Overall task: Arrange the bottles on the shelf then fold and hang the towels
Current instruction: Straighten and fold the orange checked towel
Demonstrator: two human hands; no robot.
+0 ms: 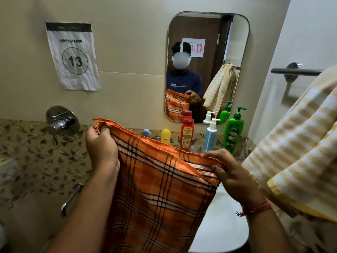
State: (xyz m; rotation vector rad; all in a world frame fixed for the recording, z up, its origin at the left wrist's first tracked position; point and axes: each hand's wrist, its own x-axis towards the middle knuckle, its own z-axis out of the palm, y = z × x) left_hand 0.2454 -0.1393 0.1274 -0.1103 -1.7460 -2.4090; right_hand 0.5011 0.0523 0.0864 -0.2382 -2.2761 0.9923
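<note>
An orange checked towel (155, 189) hangs doubled over in front of me. My left hand (101, 145) grips its upper left corner and my right hand (231, 172) pinches its upper right edge. Behind the towel, bottles stand in a row on the shelf under the mirror: a grey-blue one (146, 133), a yellow one (166, 136), a red one (187, 134), a blue pump bottle (210, 136) and a green pump bottle (234, 131). A yellow-and-white striped towel (299, 148) hangs from the towel bar (295, 71) at the right.
A mirror (235, 42) on the wall reflects a person and both towels. A chrome tap valve (61, 123) and a spout (71, 199) stick out of the wall at the left. A paper sign (73, 57) reads "Workstation 13". A white basin (224, 225) lies below the towel.
</note>
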